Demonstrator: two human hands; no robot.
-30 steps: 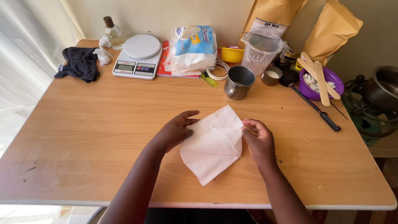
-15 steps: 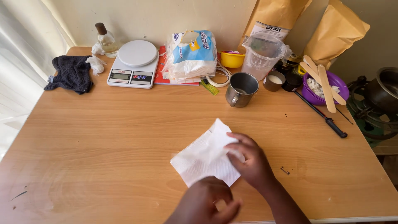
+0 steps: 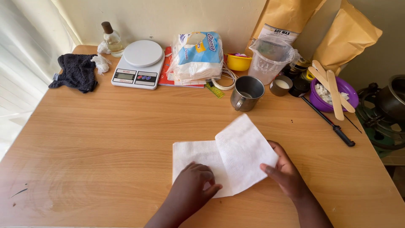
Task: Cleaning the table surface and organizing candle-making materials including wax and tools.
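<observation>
At the back of the wooden table, a round purple plastic bowl holds a pale crumbly lump with flat wooden sticks laid across it, a small dark tin is filled with something cream-white, and the steel handled mug and clear plastic measuring jug show no clear contents. Near the front edge lies a thin white paper napkin, partly folded. The left hand presses flat on its lower half with fingers spread, while the right hand pinches the lifted flap's right edge between thumb and fingers.
</observation>
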